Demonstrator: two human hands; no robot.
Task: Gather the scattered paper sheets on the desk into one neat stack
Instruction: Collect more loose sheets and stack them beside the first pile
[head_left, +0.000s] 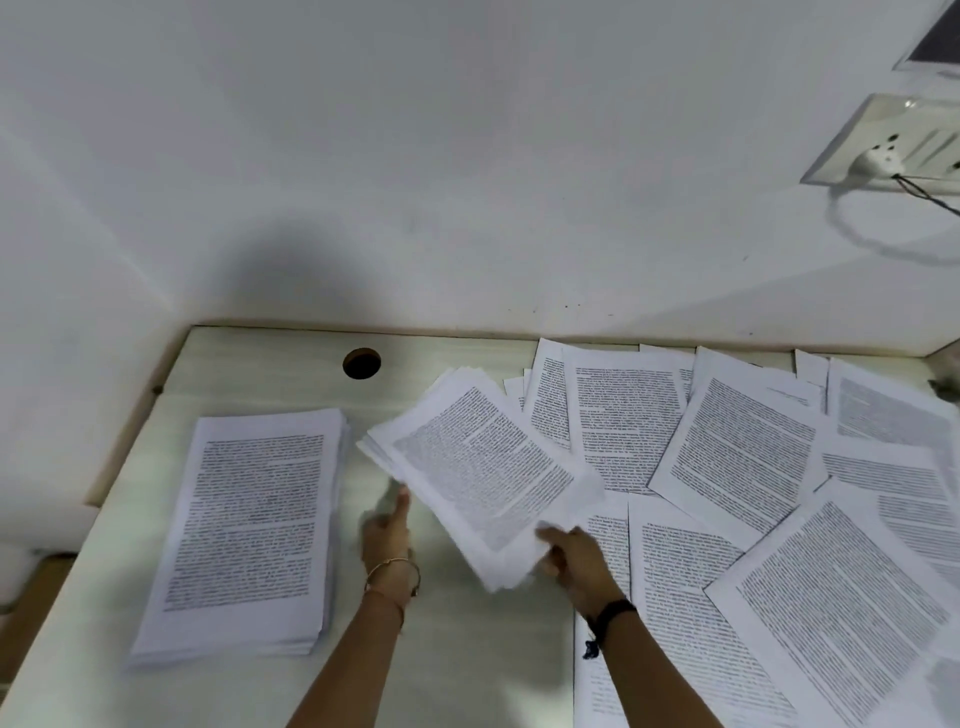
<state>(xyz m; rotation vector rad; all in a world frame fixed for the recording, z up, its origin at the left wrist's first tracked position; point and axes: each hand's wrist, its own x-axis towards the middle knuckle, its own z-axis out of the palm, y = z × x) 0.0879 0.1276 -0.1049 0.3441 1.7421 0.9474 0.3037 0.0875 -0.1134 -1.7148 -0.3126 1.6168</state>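
We held a gathered bundle of sheets (480, 470) tilted above the desk (457, 649), our right hand (574, 558) clamped on its near corner, our left hand (387, 535) steadying its edge, probably bound for the neat stack (249, 530) alongside; loose sheets (753, 467) lay scattered rightward

Plain white wall (415, 156) behind a pale wood-grain desk (249, 364) with a round cable hole (362, 363); white socket panel (893, 140) at upper right.

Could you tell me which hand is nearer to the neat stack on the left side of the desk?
Left. The left hand is just right of the stack; the right hand is farther right, gripping the bundle.
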